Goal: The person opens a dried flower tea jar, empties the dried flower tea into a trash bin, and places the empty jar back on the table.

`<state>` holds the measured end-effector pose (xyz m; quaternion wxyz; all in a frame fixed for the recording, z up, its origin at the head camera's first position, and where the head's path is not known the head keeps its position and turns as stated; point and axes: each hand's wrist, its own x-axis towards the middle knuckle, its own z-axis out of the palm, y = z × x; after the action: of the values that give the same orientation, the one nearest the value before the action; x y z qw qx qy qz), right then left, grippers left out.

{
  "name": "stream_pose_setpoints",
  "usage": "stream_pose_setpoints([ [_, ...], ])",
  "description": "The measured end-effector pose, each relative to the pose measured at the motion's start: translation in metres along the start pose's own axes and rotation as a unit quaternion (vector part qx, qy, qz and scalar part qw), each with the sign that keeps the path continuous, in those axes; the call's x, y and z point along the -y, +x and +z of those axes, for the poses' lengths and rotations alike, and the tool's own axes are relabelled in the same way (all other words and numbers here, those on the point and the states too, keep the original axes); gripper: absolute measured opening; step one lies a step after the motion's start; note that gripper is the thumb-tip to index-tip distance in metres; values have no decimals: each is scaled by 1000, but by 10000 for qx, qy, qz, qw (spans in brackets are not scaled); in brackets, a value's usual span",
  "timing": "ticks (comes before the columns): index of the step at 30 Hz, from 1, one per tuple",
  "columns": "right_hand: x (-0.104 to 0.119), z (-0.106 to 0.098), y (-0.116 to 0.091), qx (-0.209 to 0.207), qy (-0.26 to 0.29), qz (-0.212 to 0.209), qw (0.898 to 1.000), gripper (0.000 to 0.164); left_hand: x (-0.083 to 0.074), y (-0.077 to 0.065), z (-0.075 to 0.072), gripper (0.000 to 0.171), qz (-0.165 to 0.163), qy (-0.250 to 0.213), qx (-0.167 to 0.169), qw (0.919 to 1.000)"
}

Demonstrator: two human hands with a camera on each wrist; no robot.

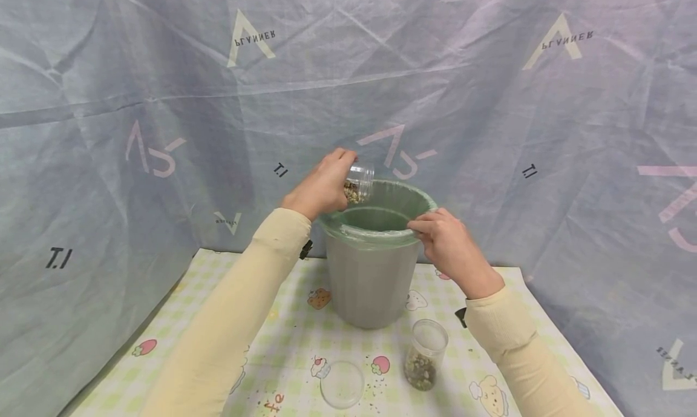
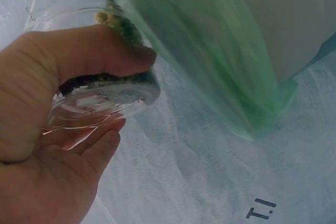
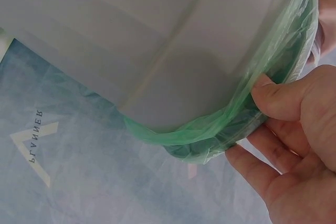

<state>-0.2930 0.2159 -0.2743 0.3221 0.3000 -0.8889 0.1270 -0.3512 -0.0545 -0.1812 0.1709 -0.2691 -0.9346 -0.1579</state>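
Fingers of left hand [image 1: 321,186] curled round tilted clear cylindrical jar [image 1: 363,175] at left rim of round grey bin [image 1: 373,284]; green plastic liner [image 1: 376,238] pinched by right hand [image 1: 452,241]; yellow-brown bits [image 1: 352,193] may be spilled if jar undershoots.

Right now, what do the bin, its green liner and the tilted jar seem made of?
Bin: probably matte grey plastic, given its dull, ridged look. Liner: likely thin, slightly shiny plastic film, wrinkled, translucent. Tilted jar: clear, glossy, contents showing through; plastic or glass, unclear.
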Motion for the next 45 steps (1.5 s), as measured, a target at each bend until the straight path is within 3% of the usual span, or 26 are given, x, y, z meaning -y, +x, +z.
stream_pose_setpoints([
  [22,-1,-1,0,6,29,9,10000,37,-8,2,1,76,491,743,142,9959],
  [31,0,-3,-1,144,32,84,9999,35,-14,2,2,79,527,1050,239,9928],
  [45,2,-3,-1,204,2,195,9996,36,-19,6,7,72,687,1635,386,9834],
])
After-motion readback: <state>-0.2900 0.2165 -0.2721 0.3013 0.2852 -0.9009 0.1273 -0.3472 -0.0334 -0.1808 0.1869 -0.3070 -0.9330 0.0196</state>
